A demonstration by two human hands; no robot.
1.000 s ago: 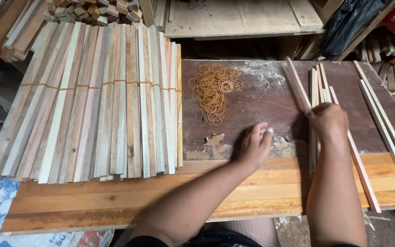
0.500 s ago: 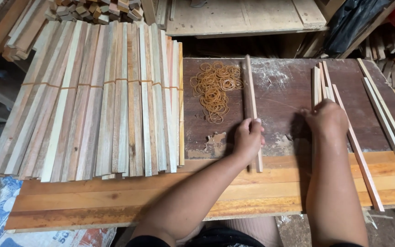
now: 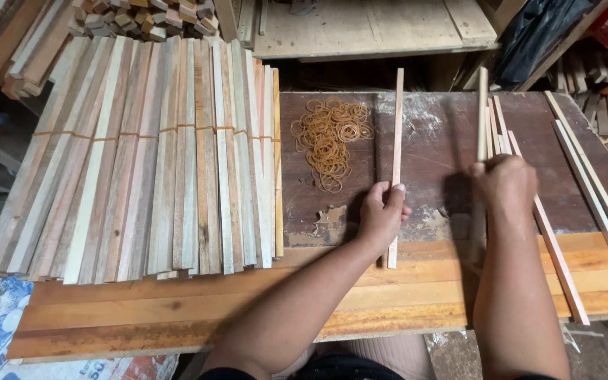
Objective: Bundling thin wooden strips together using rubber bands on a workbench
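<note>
Two hands are working: my left hand (image 3: 381, 211) is pinching a stick (image 3: 395, 148) beside the rubber bands (image 3: 331, 137); my right hand (image 3: 504, 184) is gripping another stick (image 3: 482, 112).

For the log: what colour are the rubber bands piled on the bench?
Tan, orange-brown rubber bands, loosely heaped on the dark brown bench top; head view.

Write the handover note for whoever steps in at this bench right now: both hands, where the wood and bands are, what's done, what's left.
Left hand: closed on one thin wooden stick, lying lengthwise on the dark board.
Right hand: gripping a small bunch of sticks of the same kind.
Rubber bands: loose pile on the board, left of the single stick.
Done: wide row of banded slat bundles on the left.
Left: loose sticks at the right edge remain unbanded; those in the hands too.
</note>
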